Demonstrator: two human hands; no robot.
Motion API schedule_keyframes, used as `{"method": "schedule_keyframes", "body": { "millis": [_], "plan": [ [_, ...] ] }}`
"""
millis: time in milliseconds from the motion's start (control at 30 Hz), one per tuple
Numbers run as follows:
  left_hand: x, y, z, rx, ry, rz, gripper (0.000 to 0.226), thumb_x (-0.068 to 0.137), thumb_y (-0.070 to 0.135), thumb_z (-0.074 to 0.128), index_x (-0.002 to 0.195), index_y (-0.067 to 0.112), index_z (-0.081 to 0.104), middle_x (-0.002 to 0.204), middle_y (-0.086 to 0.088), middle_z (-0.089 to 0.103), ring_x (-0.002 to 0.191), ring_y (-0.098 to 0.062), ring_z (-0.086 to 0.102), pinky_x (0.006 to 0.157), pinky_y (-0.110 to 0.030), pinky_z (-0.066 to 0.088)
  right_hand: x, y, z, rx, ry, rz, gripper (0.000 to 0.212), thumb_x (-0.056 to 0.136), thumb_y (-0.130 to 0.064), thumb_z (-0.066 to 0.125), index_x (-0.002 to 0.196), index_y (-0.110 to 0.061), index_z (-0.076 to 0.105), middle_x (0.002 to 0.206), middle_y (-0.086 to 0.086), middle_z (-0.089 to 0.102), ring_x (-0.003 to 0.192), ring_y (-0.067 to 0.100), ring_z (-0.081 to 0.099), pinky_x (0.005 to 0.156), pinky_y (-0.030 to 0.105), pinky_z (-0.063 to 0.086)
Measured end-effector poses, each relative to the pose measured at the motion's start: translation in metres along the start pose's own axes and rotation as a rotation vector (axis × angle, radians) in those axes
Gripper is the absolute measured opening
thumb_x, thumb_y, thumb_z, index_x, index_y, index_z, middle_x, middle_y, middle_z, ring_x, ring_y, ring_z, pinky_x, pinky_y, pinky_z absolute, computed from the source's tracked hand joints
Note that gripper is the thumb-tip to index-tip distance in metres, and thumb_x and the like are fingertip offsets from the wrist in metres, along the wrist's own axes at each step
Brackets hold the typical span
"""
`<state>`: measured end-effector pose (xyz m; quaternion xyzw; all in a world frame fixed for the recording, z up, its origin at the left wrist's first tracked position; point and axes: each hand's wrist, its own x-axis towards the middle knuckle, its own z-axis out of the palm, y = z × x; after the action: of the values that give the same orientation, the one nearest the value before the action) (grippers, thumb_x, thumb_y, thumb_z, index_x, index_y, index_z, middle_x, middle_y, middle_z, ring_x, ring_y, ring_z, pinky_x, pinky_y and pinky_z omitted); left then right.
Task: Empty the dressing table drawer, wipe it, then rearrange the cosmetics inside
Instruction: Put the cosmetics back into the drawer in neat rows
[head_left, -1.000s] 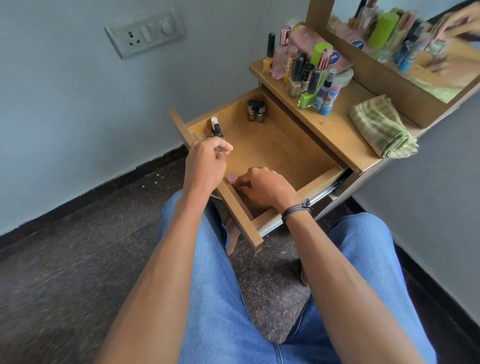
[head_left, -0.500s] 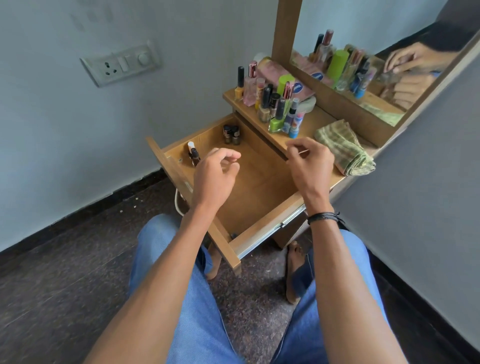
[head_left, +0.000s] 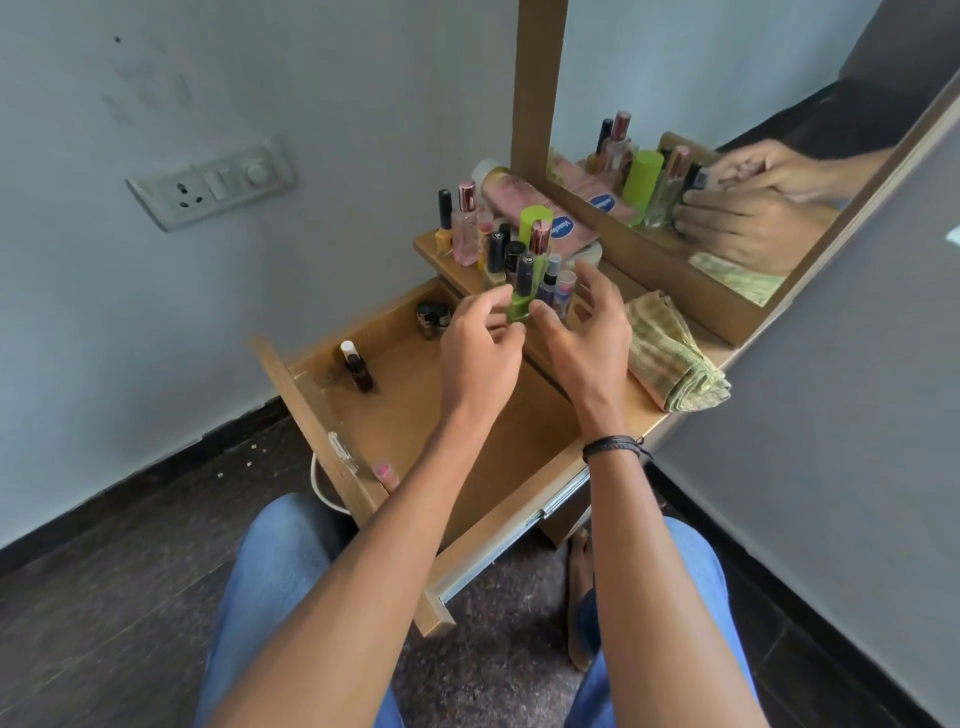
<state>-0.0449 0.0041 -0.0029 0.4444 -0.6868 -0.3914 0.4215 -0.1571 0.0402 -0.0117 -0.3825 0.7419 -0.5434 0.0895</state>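
Note:
The wooden drawer (head_left: 311, 415) of the dressing table stands pulled out. It holds two small dark jars (head_left: 432, 317) in the back corner, a dark bottle with a white cap (head_left: 356, 370) by the front panel, and a small pink item (head_left: 384, 470) near my left forearm. Many cosmetics crowd the table top (head_left: 429, 245). At their front edge is a green nail polish bottle (head_left: 519, 307). My left hand (head_left: 480, 348) hovers with loosely curled fingers just left of that bottle. My right hand (head_left: 587, 327) hovers to the bottle's right, fingers spread. Neither hand holds anything.
A folded green checked cloth (head_left: 670, 353) lies on the table top to the right. A mirror (head_left: 727, 130) leans behind the cosmetics. A switch plate (head_left: 208, 182) is on the wall. My knees in jeans sit just below the drawer on a dark stone floor.
Both hands have come up out of the drawer to the cosmetics on the table top. The pink item stays in the drawer's near corner.

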Motion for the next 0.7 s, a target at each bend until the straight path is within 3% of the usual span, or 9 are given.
{"method": "schedule_keyframes", "body": {
  "millis": [133, 233, 300, 433, 533, 600, 700],
  "plan": [
    [0.004, -0.002, 0.006, 0.017, 0.076, 0.022, 0.040, 0.091, 0.000, 0.066, 0.129, 0.011, 0.066, 0.122, -0.002, 0.063, 0.099, -0.005, 0.064, 0.078, -0.007, 0.051, 0.003, 0.005, 0.007, -0.070, 0.025, -0.026, 0.014, 0.090, -0.031, 0.071, 0.100, -0.021, 0.068, 0.093, -0.006, 0.070, 0.082, 0.013, 0.064, 0.074, 0.035, 0.054],
    [0.004, -0.004, 0.008, 0.029, 0.066, 0.022, 0.038, 0.090, 0.000, 0.067, 0.126, 0.012, 0.067, 0.120, -0.002, 0.063, 0.097, -0.005, 0.065, 0.076, -0.007, 0.052, 0.001, 0.009, 0.009, -0.063, 0.032, -0.013, 0.013, 0.093, -0.028, 0.068, 0.085, -0.022, 0.061, 0.075, -0.008, 0.065, 0.065, 0.010, 0.055, 0.059, 0.031, 0.041],
    [0.003, -0.005, 0.008, 0.021, 0.054, 0.014, 0.038, 0.090, 0.000, 0.067, 0.126, 0.012, 0.068, 0.119, -0.003, 0.065, 0.096, -0.006, 0.066, 0.075, -0.007, 0.051, 0.001, 0.009, 0.009, -0.062, 0.044, -0.014, 0.017, 0.094, -0.027, 0.067, 0.083, -0.018, 0.060, 0.072, -0.007, 0.063, 0.062, 0.009, 0.053, 0.056, 0.030, 0.040],
    [-0.006, -0.009, -0.003, -0.014, 0.022, -0.003, 0.037, 0.091, 0.000, 0.066, 0.125, 0.014, 0.068, 0.114, 0.000, 0.068, 0.097, -0.004, 0.067, 0.077, -0.008, 0.051, -0.004, 0.006, 0.008, -0.038, 0.115, -0.017, 0.022, 0.093, -0.020, 0.069, 0.077, -0.019, 0.054, 0.066, -0.010, 0.054, 0.057, 0.003, 0.047, 0.053, 0.017, 0.032],
    [-0.020, -0.015, -0.019, -0.060, 0.019, -0.075, 0.035, 0.092, 0.003, 0.065, 0.123, 0.019, 0.069, 0.110, 0.005, 0.070, 0.095, 0.000, 0.067, 0.076, -0.009, 0.050, -0.012, 0.006, 0.002, 0.026, 0.159, 0.002, 0.013, 0.094, -0.021, 0.068, 0.084, -0.015, 0.062, 0.072, -0.003, 0.064, 0.062, 0.013, 0.055, 0.058, 0.034, 0.044],
    [-0.030, -0.017, -0.029, -0.083, 0.006, -0.114, 0.034, 0.093, 0.005, 0.065, 0.122, 0.021, 0.070, 0.108, 0.009, 0.071, 0.094, 0.002, 0.067, 0.075, -0.009, 0.051, -0.017, 0.006, -0.007, 0.124, 0.141, 0.024, 0.007, 0.095, -0.020, 0.068, 0.088, -0.017, 0.066, 0.074, -0.009, 0.066, 0.064, 0.009, 0.058, 0.061, 0.035, 0.051],
    [-0.042, -0.017, -0.044, -0.111, -0.005, -0.139, 0.034, 0.092, 0.005, 0.066, 0.121, 0.023, 0.071, 0.107, 0.012, 0.072, 0.094, 0.002, 0.068, 0.079, -0.012, 0.054, -0.027, 0.005, -0.018, 0.174, -0.033, 0.004, 0.004, 0.094, -0.023, 0.070, 0.093, -0.019, 0.070, 0.081, -0.010, 0.070, 0.074, 0.011, 0.066, 0.073, 0.045, 0.059]
  ]
}}
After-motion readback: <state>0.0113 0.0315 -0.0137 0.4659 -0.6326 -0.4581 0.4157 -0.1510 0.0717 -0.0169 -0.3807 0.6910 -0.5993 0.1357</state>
